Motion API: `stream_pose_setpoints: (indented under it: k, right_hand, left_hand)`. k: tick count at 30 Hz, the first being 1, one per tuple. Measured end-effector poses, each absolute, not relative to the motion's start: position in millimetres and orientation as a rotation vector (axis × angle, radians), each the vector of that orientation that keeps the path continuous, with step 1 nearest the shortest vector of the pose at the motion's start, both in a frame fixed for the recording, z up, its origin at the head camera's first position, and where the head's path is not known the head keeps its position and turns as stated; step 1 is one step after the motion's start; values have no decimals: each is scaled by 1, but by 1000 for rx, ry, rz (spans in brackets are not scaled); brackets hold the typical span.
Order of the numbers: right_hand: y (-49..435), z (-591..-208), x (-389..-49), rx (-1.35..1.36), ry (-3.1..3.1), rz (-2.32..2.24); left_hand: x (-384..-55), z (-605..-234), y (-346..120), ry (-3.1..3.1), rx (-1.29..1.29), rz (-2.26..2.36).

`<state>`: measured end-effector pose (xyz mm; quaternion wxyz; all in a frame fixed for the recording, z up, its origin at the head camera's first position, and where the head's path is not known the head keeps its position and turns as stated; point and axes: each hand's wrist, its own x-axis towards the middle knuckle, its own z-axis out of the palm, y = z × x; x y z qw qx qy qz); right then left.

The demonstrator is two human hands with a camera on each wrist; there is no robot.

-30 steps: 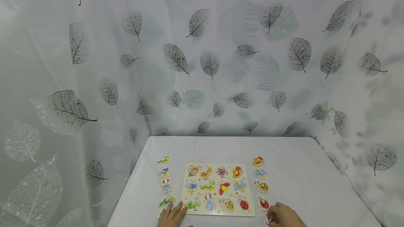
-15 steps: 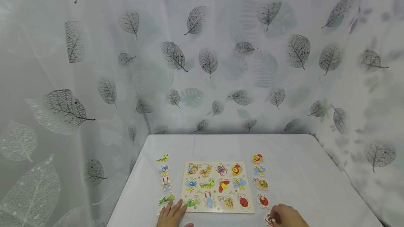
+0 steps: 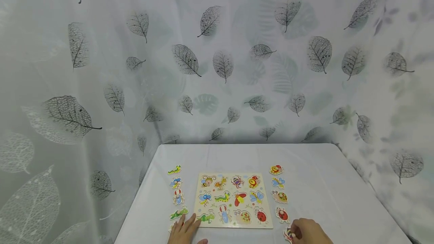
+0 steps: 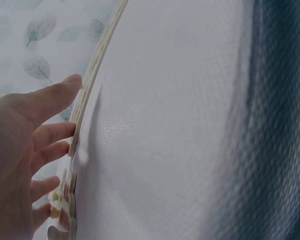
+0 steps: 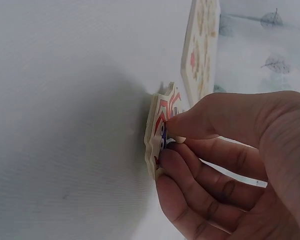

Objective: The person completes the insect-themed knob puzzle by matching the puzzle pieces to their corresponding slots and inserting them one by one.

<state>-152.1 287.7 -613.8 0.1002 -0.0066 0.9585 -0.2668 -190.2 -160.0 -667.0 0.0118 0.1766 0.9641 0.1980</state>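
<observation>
At the bottom of the head view, right of centre, the right hand [image 3: 311,232] has moved slightly to the right. More of the spider piece [image 3: 287,234] now shows beside its fingertips: one second ago the hand covered most of it, leaving little but some red legs in sight, and now its striped body can be seen too. At bottom centre-left, the thumb [image 3: 202,241] of the left hand [image 3: 183,231], at first a sliver on the lower edge, shows a little more. The whole head view has shifted slightly, so the tabletop [image 3: 339,183] and puzzle board [image 3: 251,226] sit a touch higher, and the leaves on the curtain [image 3: 247,123] lie a little higher and further left.
</observation>
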Motion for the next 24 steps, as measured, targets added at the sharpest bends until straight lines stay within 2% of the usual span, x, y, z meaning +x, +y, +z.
stream_pose_setpoints:
  k: [6, 14, 24]
  right_hand:
    - [282, -604, -159, 7, 2896, -829]
    - [276, -596, -178, -328, 3108, -894]
    - [258, -578, -200, -264, 3105, -864]
  left_hand:
    - [-192, -667, -161, 2966, 529, 655]
    - [-191, -668, -161, 2966, 541, 621]
    - [-189, -667, -161, 2990, 553, 626]
